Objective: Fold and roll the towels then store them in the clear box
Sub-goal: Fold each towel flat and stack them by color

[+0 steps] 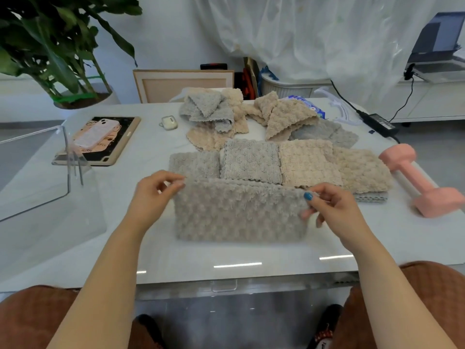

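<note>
While the thumb and forefinger of the left hand (157,195) pinch the far left corner of the grey towel (239,215), the right hand (329,207) pinches the far right corner, its other fingers loosely spread. The towel lies doubled on the table (251,255), directly before the person, far edge lifted slightly.

Risk, as judged: grip is at the corners only. If the layers are not caught together, the top layer may slide and the edges go out of line, giving a crooked roll. The pile is thick and soft, so a loose start would likely unwind in the clear box (37,172).

Pose: both wrists raised, palms turned inward, forearms reaching forward from the near edge, roughly symmetrical.

Beyond the hands, a row of folded towels (276,159), grey and beige, lies side by side, none rolled yet. Behind it, a heap of unfolded towels (251,114). The box stands at the left, well apart from the towel. A pink dumbbell (422,182) lies at the right.
</note>
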Action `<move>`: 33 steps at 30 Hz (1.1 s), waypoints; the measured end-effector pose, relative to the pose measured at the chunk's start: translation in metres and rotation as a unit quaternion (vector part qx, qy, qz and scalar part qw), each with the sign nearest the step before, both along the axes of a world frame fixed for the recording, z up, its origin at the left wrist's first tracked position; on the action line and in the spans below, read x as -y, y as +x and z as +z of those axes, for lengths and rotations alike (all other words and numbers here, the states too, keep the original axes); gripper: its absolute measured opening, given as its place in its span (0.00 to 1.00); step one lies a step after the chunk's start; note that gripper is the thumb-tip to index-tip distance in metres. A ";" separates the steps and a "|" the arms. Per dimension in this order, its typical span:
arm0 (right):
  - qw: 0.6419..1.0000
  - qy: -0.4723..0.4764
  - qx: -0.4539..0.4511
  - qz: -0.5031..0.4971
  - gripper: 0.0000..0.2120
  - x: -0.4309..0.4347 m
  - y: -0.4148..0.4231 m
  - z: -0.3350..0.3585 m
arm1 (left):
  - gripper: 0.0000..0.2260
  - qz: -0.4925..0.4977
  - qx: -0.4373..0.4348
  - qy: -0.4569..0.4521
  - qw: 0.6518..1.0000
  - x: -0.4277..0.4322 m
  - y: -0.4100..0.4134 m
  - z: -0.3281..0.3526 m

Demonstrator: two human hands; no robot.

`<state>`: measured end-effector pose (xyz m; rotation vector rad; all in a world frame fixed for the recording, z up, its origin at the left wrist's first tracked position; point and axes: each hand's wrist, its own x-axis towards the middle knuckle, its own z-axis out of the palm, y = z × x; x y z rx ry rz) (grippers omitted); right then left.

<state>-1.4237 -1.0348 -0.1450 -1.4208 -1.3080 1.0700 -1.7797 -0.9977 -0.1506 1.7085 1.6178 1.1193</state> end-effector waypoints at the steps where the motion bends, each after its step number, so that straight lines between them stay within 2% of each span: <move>1: 1.000 0.013 -0.017 0.004 0.02 0.000 -0.001 0.005 | 0.05 0.021 0.007 0.025 0.999 0.003 -0.003 0.009; 3: 0.999 0.023 -0.032 0.031 0.03 0.003 -0.002 0.013 | 0.02 0.033 0.064 0.027 0.997 0.014 -0.009 0.025; 5: 0.997 0.002 -0.027 0.074 0.02 0.010 -0.001 0.011 | 0.01 0.003 0.092 -0.010 0.996 0.035 -0.019 0.029; 8: 0.988 -0.079 0.034 0.131 0.03 0.025 0.003 -0.011 | 0.03 -0.046 0.068 -0.112 0.990 0.070 -0.032 0.008; 11: 0.972 -0.127 0.123 0.156 0.03 0.036 -0.001 -0.033 | 0.07 -0.063 0.006 -0.230 0.971 0.092 -0.036 -0.019; 13: 0.965 -0.131 0.172 0.147 0.05 0.036 -0.007 -0.042 | 0.05 -0.070 -0.019 -0.277 0.958 0.097 -0.033 -0.030; 15: 0.948 -0.124 0.265 0.121 0.09 0.030 -0.013 -0.047 | 0.05 -0.036 -0.020 -0.257 0.965 0.093 -0.026 -0.034; 17: 0.939 -0.116 0.320 0.042 0.09 0.022 -0.020 -0.047 | 0.08 0.071 -0.051 -0.199 0.976 0.082 -0.016 -0.036; 19: 0.934 -0.126 0.330 -0.047 0.11 0.015 -0.027 -0.046 | 0.14 0.167 -0.110 -0.196 0.960 0.070 -0.003 -0.038; 22: 0.895 -0.169 0.410 -0.054 0.23 0.011 -0.040 -0.053 | 0.21 0.173 -0.192 -0.269 0.928 0.063 0.012 -0.049; 25: 0.878 -0.168 0.445 -0.048 0.22 0.014 -0.051 -0.067 | 0.21 0.168 -0.229 -0.267 0.921 0.065 0.020 -0.056; 27: 0.878 -0.150 0.453 -0.049 0.18 0.015 -0.055 -0.068 | 0.17 0.172 -0.231 -0.241 0.927 0.065 0.023 -0.056; 29: 0.904 -0.145 0.398 -0.054 0.15 0.015 -0.058 -0.067 | 0.15 0.172 -0.191 -0.217 0.942 0.066 0.025 -0.054; 33: 0.955 -0.140 0.245 -0.086 0.14 0.012 -0.057 -0.057 | 0.20 0.168 -0.025 -0.219 0.961 0.064 0.026 -0.050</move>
